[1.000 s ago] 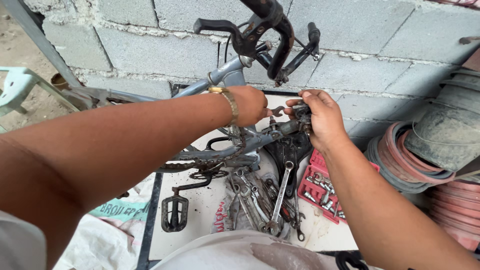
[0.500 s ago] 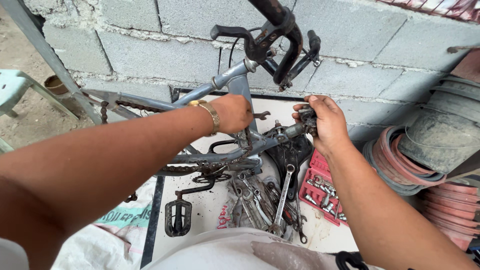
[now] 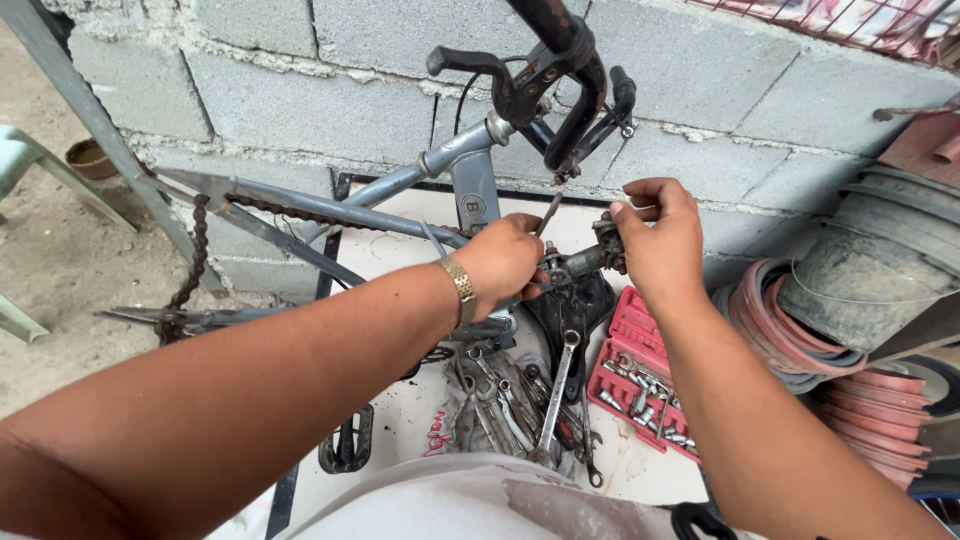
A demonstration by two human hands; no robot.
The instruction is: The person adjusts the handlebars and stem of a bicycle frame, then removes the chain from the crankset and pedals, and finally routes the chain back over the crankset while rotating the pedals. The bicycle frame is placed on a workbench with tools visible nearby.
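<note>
An upturned grey bicycle frame (image 3: 400, 180) leans near a block wall, its black handlebar (image 3: 560, 70) sticking up. My left hand (image 3: 500, 262), with a gold watch on the wrist, grips a small tool at the seat clamp (image 3: 575, 262). On the other side of that clamp, my right hand (image 3: 655, 235) pinches a small metal part. The black saddle (image 3: 570, 310) hangs below the clamp, partly hidden by my hands.
Several wrenches (image 3: 530, 400) lie in a pile on a white sheet below. A red socket case (image 3: 635, 375) sits to their right, a black pedal (image 3: 348, 445) to their left. Coiled pink hose (image 3: 790, 330) and a grey bucket (image 3: 880, 270) stand at right. A loose chain (image 3: 190, 270) hangs at left.
The view has shifted so the bike sits lower in frame. Both hands stay at the seat clamp; the left hand has dropped slightly and the right fingers have lifted onto the clamp's top.
</note>
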